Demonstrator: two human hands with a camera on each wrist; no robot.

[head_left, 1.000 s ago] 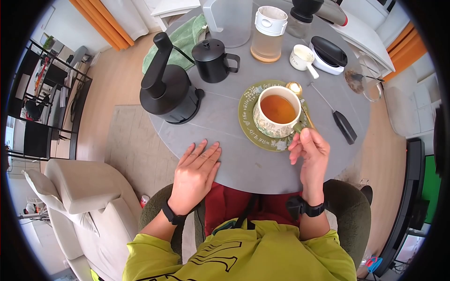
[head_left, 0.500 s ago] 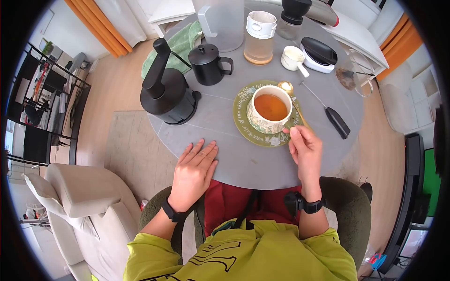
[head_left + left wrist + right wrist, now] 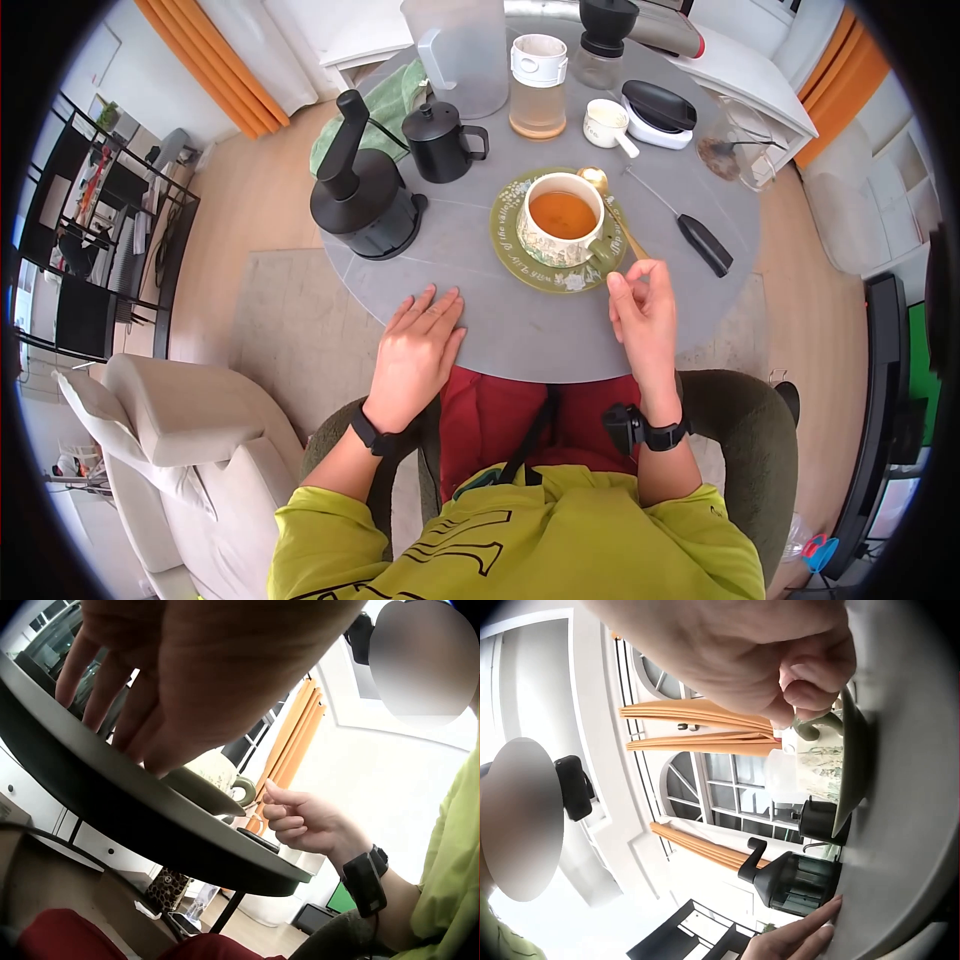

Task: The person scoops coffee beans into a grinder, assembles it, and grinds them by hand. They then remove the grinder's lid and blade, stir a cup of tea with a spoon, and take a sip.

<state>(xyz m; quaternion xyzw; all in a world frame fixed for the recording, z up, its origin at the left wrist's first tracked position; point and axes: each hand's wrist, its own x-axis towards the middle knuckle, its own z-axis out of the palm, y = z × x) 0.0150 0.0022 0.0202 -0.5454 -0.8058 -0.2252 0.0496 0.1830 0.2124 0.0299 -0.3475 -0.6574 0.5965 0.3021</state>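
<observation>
A patterned teacup (image 3: 562, 222) of amber tea stands on a green saucer (image 3: 507, 250) with white lettering. My right hand (image 3: 646, 312) hovers just beyond its green handle (image 3: 607, 246), fingers loosely curled; a small gap shows between them in the left wrist view. Along the saucer's right side lies a gold spoon (image 3: 628, 230), its handle end close to my right index finger. At the table's near edge my left hand (image 3: 412, 350) rests palm down, fingers extended. In the right wrist view, the cup (image 3: 819, 766) is partly hidden behind the right hand.
On the grey round table (image 3: 520, 335) stand a black hand-crank grinder (image 3: 370, 205), a black pot (image 3: 440, 145), a lidded glass jar (image 3: 538, 95), a clear pitcher (image 3: 470, 60) and a small white cup (image 3: 606, 124). A black-handled whisk (image 3: 705, 244) lies to the right.
My right hand has let go of the cup handle and drawn slightly back toward me. The cup sits on the saucer as before. My left hand stays on the table; the head view has shifted a little.
</observation>
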